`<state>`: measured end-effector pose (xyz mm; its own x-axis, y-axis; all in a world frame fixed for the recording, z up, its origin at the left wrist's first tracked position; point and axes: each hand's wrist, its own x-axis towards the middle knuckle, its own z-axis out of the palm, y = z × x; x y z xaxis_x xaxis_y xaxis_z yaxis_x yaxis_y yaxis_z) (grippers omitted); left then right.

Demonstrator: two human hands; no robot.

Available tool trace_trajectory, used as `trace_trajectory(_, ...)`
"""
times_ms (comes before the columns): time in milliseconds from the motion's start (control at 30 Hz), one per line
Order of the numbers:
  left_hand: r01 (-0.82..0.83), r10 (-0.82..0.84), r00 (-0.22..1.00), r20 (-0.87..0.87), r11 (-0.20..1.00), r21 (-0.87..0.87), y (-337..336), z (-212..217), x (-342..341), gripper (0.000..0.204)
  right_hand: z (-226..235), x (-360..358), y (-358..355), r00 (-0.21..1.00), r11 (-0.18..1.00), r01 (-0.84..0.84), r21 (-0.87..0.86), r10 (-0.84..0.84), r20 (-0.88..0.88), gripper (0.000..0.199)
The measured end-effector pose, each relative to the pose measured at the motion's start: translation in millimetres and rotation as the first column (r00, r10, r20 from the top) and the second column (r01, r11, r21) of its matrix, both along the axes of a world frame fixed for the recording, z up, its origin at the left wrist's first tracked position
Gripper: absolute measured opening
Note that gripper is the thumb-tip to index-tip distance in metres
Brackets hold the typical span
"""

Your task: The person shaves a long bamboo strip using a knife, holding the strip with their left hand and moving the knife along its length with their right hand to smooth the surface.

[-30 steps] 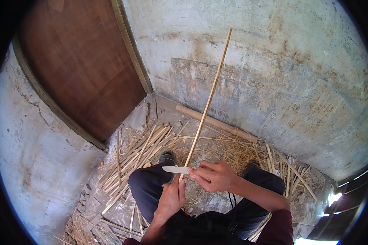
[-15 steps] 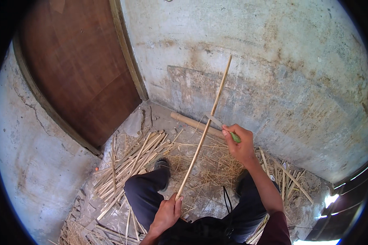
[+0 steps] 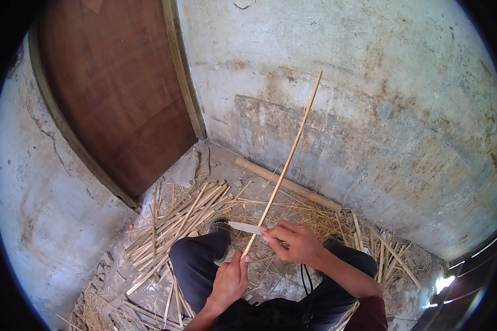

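A long, thin bamboo strip (image 3: 294, 149) slants up and away from my lap toward the far wall. My left hand (image 3: 231, 278) is closed around its lower end, thumb lying along it. Just above, my right hand (image 3: 291, 241) grips a knife, its fingers covering the handle. The knife's pale blade (image 3: 244, 227) points left and lies across the strip, a short way above my left hand. A fine sliver (image 3: 308, 112) seems to stand off the strip's upper part.
Split bamboo strips (image 3: 176, 220) lie heaped at the left, with more (image 3: 389, 251) at the right. A thick bamboo pole (image 3: 292, 185) rests along the foot of the stained wall (image 3: 370, 127). Shavings (image 3: 326, 220) litter the floor. A brown door (image 3: 113, 99) stands far left.
My right hand has drawn the knife down along the strip, from about its middle to close above my left hand. The left hand keeps its hold on the lower end.
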<state>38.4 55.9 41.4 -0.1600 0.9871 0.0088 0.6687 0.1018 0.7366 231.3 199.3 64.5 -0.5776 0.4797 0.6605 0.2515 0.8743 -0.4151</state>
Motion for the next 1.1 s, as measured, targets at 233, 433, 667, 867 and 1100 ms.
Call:
trace_trajectory(233,-0.019,0.032,0.984,-0.175,0.997,0.08,4,-9,-1,0.026,-12,0,6,0.999,0.999,0.043,0.031,-0.043,0.0,0.016)
trace_trajectory(433,-0.029,0.047,0.983,-0.18,0.994,0.102,6,-10,1,0.025,-11,2,10,0.997,0.988,0.072,0.136,-0.075,0.018,0.018)
trace_trajectory(667,-0.021,0.04,0.989,-0.143,0.99,0.137,-7,-16,-9,0.024,-3,18,35,0.991,0.978,0.134,0.158,-0.132,-0.023,0.016)
trace_trajectory(867,-0.027,0.051,0.986,-0.16,0.988,0.151,-10,-21,-13,0.024,0,15,36,0.99,0.983,0.142,0.117,-0.14,-0.023,0.015)
trace_trajectory(1100,-0.01,0.03,0.986,-0.163,0.992,0.128,-14,-21,-17,0.024,1,30,54,0.966,0.952,0.255,0.171,-0.259,0.004,0.008)
